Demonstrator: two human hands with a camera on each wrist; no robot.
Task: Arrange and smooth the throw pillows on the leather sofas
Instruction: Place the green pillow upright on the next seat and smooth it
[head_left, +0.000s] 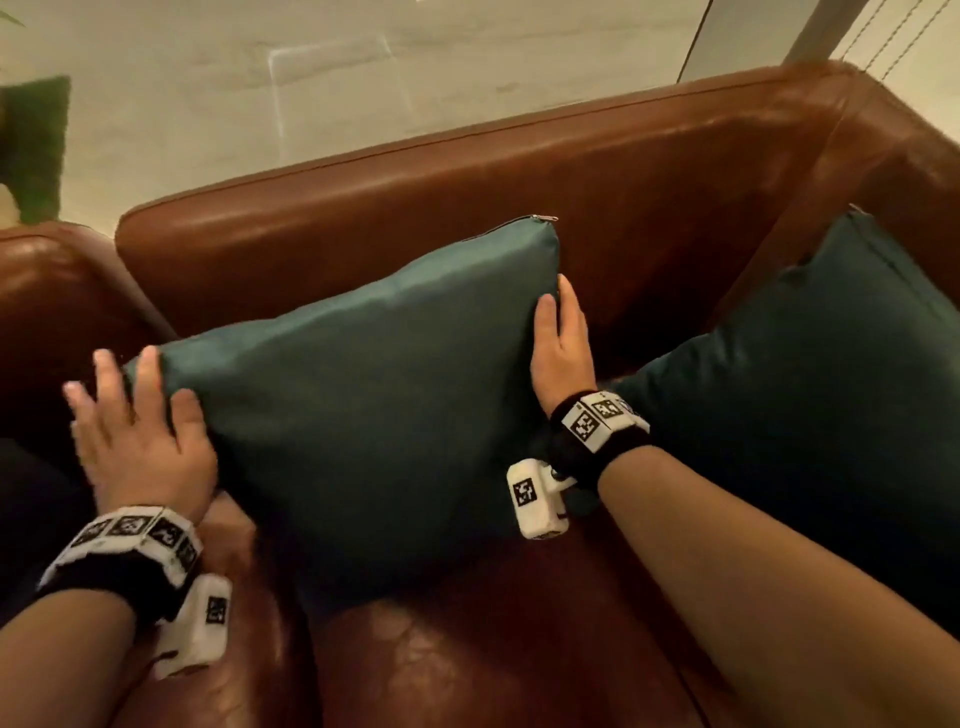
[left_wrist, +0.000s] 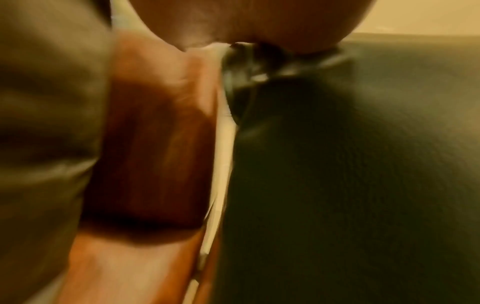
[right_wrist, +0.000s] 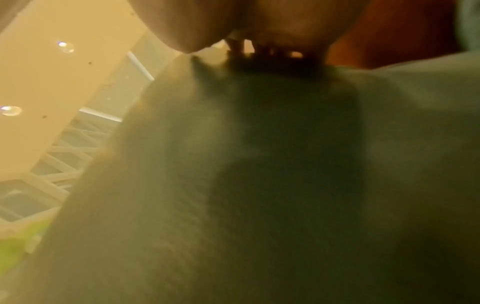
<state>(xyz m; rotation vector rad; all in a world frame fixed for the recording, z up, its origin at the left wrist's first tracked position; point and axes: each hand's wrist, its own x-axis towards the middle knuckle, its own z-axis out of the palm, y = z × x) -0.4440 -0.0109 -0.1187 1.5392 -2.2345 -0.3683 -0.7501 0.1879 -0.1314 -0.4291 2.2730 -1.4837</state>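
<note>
1. A dark green pillow stands tilted on the brown leather sofa, its top corner leaning on the backrest and its lower edge on the seat cushion.
2. The left hand is at the pillow's left edge — fingers straight and spread, thumb lying on the front face, the other fingers going past the edge toward the back. It is open and flat on the fabric; the fingers are blurred.
3. The right hand lies along the pillow's right edge, fingers straight and together, pointing up toward the backrest. It presses the side of the pillow and does not curl round it, as far as the head view shows.
4. A 2nd green pillow leans in the right corner of the sofa, against the armrest. The right forearm crosses in front of it.
5. Both wrists wear black bands with white marker blocks.
6. At the far left another brown leather seat stands just beside the sofa.
7. Behind the backrest is pale floor, with a green patch at the upper left.
8. The left wrist view is blurred: dark pillow fabric on the right, brown leather on the left, a pale strip between them.
9. The right wrist view is also blurred — mostly greenish fabric, with pale ceiling and 2 small lights at the left.
</note>
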